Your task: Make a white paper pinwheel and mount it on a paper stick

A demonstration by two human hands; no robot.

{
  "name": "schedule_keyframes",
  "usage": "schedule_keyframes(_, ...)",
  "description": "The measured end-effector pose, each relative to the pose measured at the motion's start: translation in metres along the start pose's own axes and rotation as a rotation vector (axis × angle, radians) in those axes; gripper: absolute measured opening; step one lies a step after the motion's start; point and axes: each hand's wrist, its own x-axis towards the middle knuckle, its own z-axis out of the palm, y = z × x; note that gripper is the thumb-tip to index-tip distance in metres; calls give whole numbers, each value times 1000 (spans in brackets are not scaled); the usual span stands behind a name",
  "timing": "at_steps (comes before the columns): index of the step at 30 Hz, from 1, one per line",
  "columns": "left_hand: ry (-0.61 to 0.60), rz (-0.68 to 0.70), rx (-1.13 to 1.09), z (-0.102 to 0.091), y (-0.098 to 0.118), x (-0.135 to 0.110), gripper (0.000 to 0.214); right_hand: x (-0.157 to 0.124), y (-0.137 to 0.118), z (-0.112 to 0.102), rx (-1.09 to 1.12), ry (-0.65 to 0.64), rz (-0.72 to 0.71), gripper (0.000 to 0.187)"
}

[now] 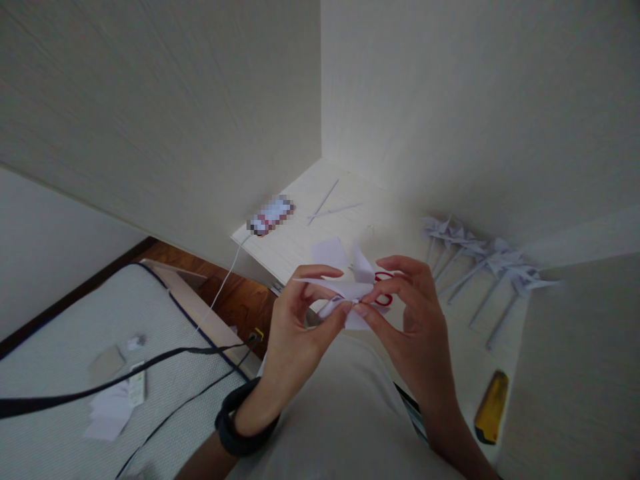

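Both my hands meet in front of me on a white paper pinwheel (357, 289), its blades folded and standing out at several angles. My left hand (303, 333) pinches it near the centre between thumb and fingers. From the other side, my right hand (413, 320) grips the same middle part with thumb and index finger. What lies right under the fingertips is too small to make out. Just behind the pinwheel, partly hidden by it and my right hand, are red-handled scissors (385, 274). A loose piece of white paper (330, 252) lies on the desk beyond.
Two thin paper sticks (324, 201) lie crossed on the desk, beside a blurred phone (271, 215) on a white cable (220, 288). Several stick-mounted pinwheels (495, 257) line the right wall. Nearer is a yellow-black tool (491, 407). Papers (107, 412) lie on a mattress (60, 333), crossed by a black strap (170, 360).
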Motion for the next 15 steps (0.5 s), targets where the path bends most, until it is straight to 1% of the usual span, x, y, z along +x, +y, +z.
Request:
schedule_keyframes(7, -58, -31, 13, -3, 3, -2, 26, -2, 1, -1, 53, -28, 29, 14)
schedule_keyframes(11, -123, -53, -51, -4, 2, -2, 29, -2, 0, -2, 58, -26, 30, 16)
schedule_keyframes(13, -122, -60, -65, -4, 1, -1, 29, -2, -1, -2, 56, -28, 28, 16)
schedule_keyframes(15, -87, -66, -66, -3, 0, 0, 28, -2, -1, -2, 55, -25, 25, 15)
